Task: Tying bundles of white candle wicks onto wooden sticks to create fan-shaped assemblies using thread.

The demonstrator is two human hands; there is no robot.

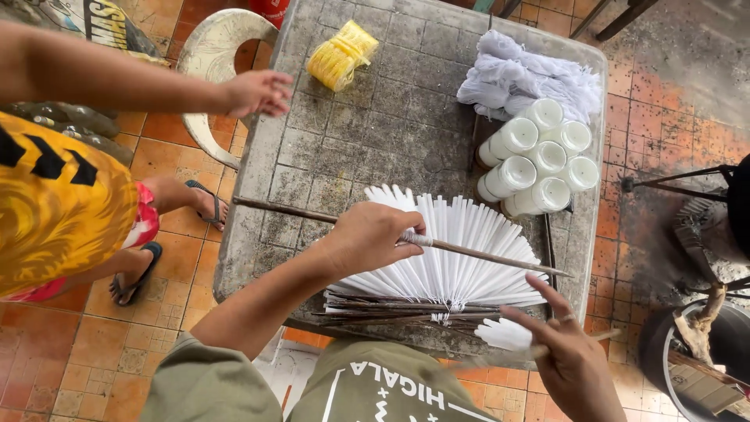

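My left hand (373, 237) grips a long thin brown stick (484, 254) that lies across a fan of white paper strips (453, 258) spread on a grey tiled table (367, 125). A bundle of dark sticks (391, 309) rests under the fan at the table's near edge. Over that near edge on the right, my right hand (569, 352) pinches a thin pale stick with a white paper piece (504, 334) beside it.
Several white candles (539, 156) stand at the table's right, with a heap of white fibres (531, 74) behind them and a yellow string bundle (342, 55) at the far side. Another person's hand (258, 92) reaches over the table's left edge. A white plastic chair (215, 55) stands at left, a dark pot (707, 352) at right.
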